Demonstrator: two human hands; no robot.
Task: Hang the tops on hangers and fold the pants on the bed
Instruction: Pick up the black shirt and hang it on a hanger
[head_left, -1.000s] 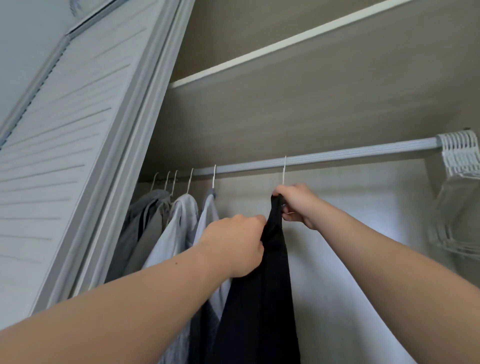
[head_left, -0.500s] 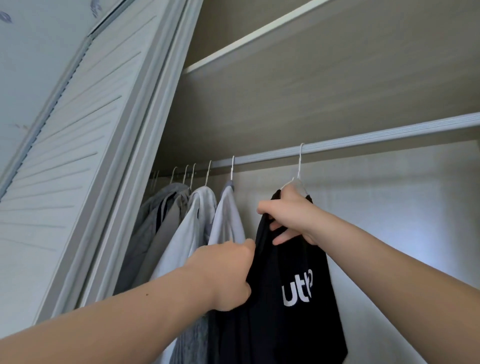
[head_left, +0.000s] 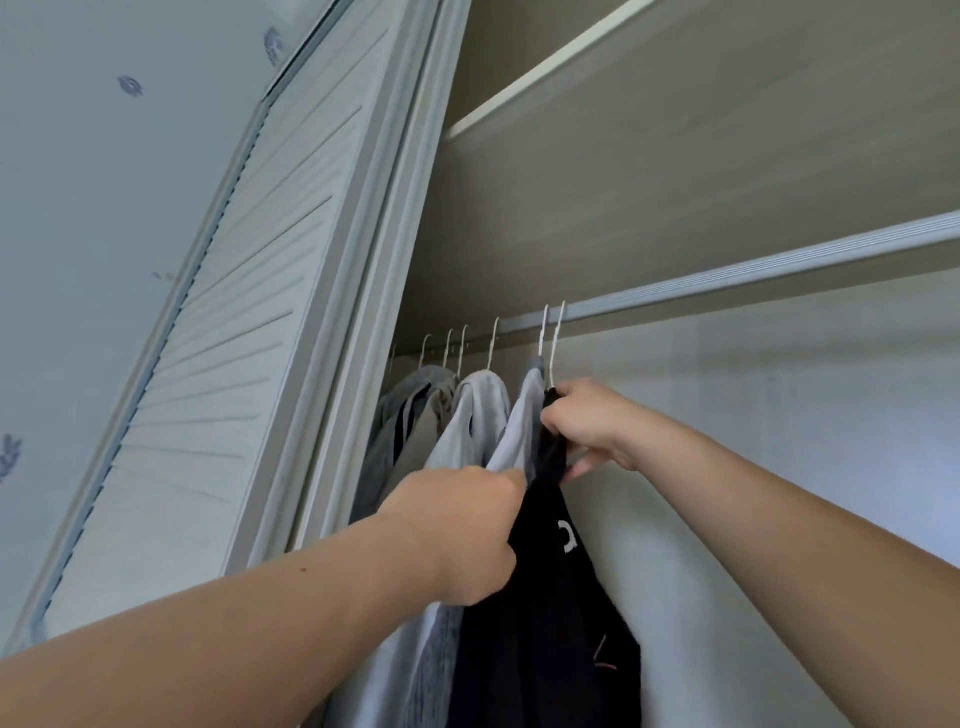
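Note:
A black top (head_left: 550, 613) with white lettering hangs from a white hanger hook (head_left: 557, 338) on the grey closet rod (head_left: 753, 270). My right hand (head_left: 587, 421) grips the top's neck at the hanger, just under the hook. My left hand (head_left: 462, 530) grips the black fabric lower down on its left edge. The black top now sits tight against a pale grey top (head_left: 514, 431) hanging to its left.
Several more grey and white tops (head_left: 431, 415) hang on hangers further left on the rod. A louvred closet door (head_left: 223, 312) stands at the left. A wooden shelf (head_left: 675, 130) runs above the rod. The rod to the right is bare.
Both hands have slid the black top and its hanger left along the rod, from a gap to right beside the pale grey top. The garment has turned edge-on, hiding most of the lettering.

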